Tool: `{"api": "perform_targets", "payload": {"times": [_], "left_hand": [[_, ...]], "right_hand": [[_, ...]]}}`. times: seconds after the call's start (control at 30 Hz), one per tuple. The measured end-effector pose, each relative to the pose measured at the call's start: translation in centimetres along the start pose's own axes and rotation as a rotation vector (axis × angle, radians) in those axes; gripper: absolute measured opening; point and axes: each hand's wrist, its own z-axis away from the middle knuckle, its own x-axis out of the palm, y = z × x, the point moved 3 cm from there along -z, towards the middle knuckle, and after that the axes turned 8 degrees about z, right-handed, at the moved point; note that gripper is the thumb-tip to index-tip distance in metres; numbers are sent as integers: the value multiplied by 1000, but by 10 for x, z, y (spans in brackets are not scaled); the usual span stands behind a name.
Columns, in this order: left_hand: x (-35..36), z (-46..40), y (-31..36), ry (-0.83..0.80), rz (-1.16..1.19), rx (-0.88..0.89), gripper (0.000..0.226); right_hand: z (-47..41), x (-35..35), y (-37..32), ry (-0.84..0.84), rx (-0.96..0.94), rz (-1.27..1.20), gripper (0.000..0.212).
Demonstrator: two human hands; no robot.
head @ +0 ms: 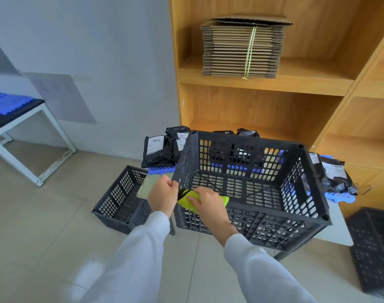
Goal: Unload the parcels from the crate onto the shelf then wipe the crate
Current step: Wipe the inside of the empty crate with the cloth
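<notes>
A black slotted crate [296,206] stands tilted on a small white table, with nothing inside it. My left hand [161,196] grips its near left corner. A yellow-green cloth [186,201] lies over the crate's near rim, and my right hand [208,203] presses on it with fingers laid flat. Black parcels [162,147] with white labels lie on a blue pallet behind the crate at the left, and more parcels [333,176] lie at the right. The wooden shelf [263,84] rises behind them.
A bundle of flat cardboard [241,49] tied with yellow string sits on an upper shelf. A second black crate [123,200] stands on the floor at left, another black crate [374,252] at right. A white-framed bench [18,136] with blue mats stands far left.
</notes>
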Motion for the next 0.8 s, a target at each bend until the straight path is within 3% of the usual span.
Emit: {"api": "perform_targets", "payload": {"times": [0.07, 0.2, 0.3, 0.47, 0.7, 0.8], "left_hand": [[2, -17, -14, -33, 57, 67, 12], [15, -42, -24, -278, 182, 156, 41], [23, -56, -22, -375, 175, 186, 49], [30, -59, -19, -300, 232, 192, 46], [32, -62, -17, -254, 230, 157, 41], [35, -58, -16, -226, 212, 137, 39]], "right_hand": [[-6, 3, -8, -1, 22, -24, 28], [-18, 13, -22, -25, 29, -34, 26], [-20, 18, -32, 90, -95, 27, 34], [-14, 17, -21, 178, -198, 24, 28], [5, 3, 31, 211, -179, 150, 17], [17, -11, 53, 212, -185, 175, 23]]}}
